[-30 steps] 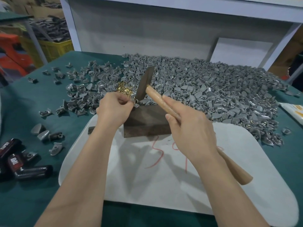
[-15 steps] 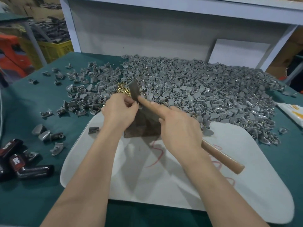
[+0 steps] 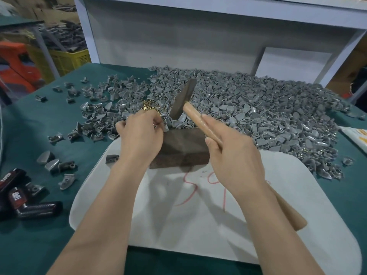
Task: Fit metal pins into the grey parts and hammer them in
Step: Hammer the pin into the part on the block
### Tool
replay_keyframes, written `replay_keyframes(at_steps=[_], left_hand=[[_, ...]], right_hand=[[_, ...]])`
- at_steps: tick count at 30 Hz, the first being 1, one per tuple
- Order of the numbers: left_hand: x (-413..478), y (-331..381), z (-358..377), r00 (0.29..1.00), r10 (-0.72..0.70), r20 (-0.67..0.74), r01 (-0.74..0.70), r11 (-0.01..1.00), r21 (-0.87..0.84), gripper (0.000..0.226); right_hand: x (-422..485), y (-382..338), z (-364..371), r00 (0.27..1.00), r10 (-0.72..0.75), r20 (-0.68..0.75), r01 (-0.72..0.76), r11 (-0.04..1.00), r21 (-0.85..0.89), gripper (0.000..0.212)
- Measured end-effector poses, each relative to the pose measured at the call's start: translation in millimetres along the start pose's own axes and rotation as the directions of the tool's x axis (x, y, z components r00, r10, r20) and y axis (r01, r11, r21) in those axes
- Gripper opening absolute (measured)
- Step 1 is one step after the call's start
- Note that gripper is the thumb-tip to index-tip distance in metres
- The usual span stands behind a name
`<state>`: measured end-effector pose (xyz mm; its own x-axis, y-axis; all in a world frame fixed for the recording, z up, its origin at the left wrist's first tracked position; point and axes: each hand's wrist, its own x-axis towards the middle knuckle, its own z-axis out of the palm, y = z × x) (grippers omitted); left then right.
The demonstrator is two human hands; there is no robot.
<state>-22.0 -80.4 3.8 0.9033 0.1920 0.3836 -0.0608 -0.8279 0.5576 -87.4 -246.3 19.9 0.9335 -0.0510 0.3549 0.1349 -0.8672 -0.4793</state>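
The hammer (image 3: 182,100) has risen off the block (image 3: 184,149) after a blow, the right hand (image 3: 236,155) clamped round its handle. The left hand (image 3: 140,135) pinches the grey part, hidden under its fingers (image 3: 158,124), at the block's far-left corner. Another strike looks due.

Grey parts (image 3: 248,120): big heap of small wedge-shaped castings across upper centre and right of frame; strays scattered at left. One is pinched in the left hand (image 3: 139,135), mostly hidden.
Pins (image 3: 148,108): brass-coloured cluster just above that hand.
Hammer (image 3: 195,118): wooden handle gripped by the right hand (image 3: 236,155); dark head raised, tilted over the heap.
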Motion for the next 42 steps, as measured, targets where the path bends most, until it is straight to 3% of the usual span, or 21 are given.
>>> replay_keyframes(at_steps=[8, 15, 18, 29, 35, 42], left_hand=[[-1, 3, -2, 0.999, -0.002, 0.037, -0.002, 0.995, 0.098, 0.013], [1, 3, 0, 0.994, -0.087, 0.067, 0.1, 0.968, -0.232, 0.005], [4, -2, -6, 0.991, -0.094, 0.092, 0.118, 0.949, -0.292, 0.01], [1, -4, -7, 0.985, 0.008, 0.173, 0.0, 0.999, -0.045, 0.026], [-1, -2, -6, 0.984, 0.005, 0.179, 0.008, 0.998, -0.069, 0.002], [0, -6, -4, 0.981, -0.016, 0.196, 0.037, 0.994, -0.107, 0.017]], right_hand=[[-3, -4, 0, 0.999, -0.027, 0.02, 0.028, 0.998, -0.062, 0.048], [-3, -3, 1, 0.999, -0.008, 0.045, 0.011, 0.998, -0.063, 0.047], [-2, -2, 0, 0.999, -0.003, 0.039, 0.005, 0.999, -0.052, 0.047], [-3, -3, 3, 0.997, -0.014, 0.08, 0.02, 0.997, -0.069, 0.048], [-3, -3, 3, 0.995, -0.017, 0.094, 0.023, 0.998, -0.064, 0.048], [-3, -1, 2, 0.995, -0.013, 0.103, 0.018, 0.999, -0.049, 0.047]])
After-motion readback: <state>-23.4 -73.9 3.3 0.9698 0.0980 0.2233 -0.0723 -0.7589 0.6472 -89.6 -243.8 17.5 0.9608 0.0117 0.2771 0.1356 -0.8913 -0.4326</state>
